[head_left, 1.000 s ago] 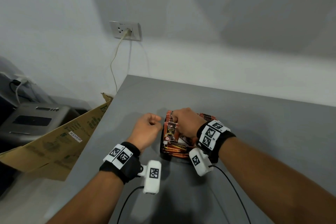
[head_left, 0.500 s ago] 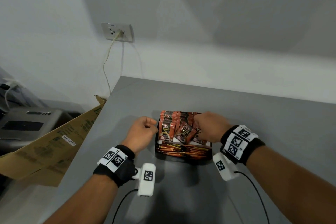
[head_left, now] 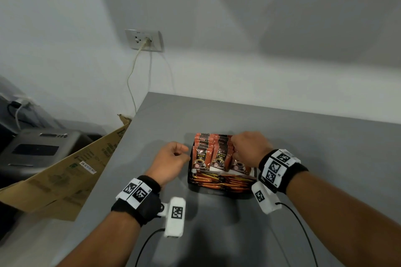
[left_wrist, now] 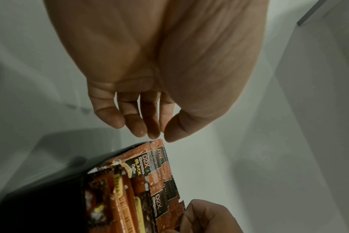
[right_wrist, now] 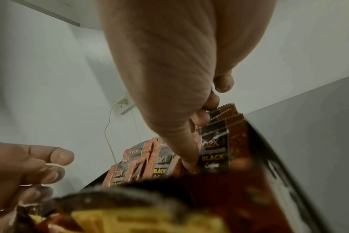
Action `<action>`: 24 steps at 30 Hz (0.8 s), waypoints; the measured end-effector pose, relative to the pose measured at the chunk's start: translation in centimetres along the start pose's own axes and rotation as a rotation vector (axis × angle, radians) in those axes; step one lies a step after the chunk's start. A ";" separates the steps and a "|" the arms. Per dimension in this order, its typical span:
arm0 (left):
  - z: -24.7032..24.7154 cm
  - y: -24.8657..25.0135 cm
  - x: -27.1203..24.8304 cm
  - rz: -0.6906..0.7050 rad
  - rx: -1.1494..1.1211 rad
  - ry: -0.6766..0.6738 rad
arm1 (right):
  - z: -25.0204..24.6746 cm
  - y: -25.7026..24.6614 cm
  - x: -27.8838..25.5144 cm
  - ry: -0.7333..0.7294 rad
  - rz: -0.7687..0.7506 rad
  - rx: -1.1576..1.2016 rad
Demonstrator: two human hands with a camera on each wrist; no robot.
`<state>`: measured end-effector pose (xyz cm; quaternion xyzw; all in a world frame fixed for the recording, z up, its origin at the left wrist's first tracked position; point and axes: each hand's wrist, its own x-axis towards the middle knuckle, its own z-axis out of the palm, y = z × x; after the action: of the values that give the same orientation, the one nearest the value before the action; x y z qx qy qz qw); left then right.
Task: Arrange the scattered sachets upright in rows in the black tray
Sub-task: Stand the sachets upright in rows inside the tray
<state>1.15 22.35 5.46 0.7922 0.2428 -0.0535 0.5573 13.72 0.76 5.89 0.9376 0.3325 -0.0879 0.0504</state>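
The sachets (head_left: 217,154) stand in rows inside the black tray (head_left: 191,182), thin crinkly foil, probably light and floppy, best pinched at their serrated tops. At three o'clock the right hand (head_left: 249,147) pinches the right-hand packets; at nine o'clock the left hand (head_left: 171,158) hangs loosely curled, holding nothing.

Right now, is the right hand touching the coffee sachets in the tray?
Touching. In the right wrist view the right hand's thumb and fingers pinch the top of an upright coffee sachet in the black tray.
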 end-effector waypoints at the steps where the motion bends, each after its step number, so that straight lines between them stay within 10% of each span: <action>1: 0.1 0.1 0.0 0.000 -0.001 -0.004 | 0.1 0.0 0.0 0.002 -0.001 0.008; 18: 0.6 0.5 -0.4 0.085 0.025 -0.037 | -1.2 1.2 -2.6 -0.171 -0.007 0.396; 24: 1.6 1.1 -1.0 0.270 0.288 -0.254 | -0.8 1.5 -4.3 -0.336 -0.105 0.573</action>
<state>1.08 20.28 6.18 0.8758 0.0525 -0.1118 0.4665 11.49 -2.92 7.62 0.8677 0.3290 -0.3337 -0.1659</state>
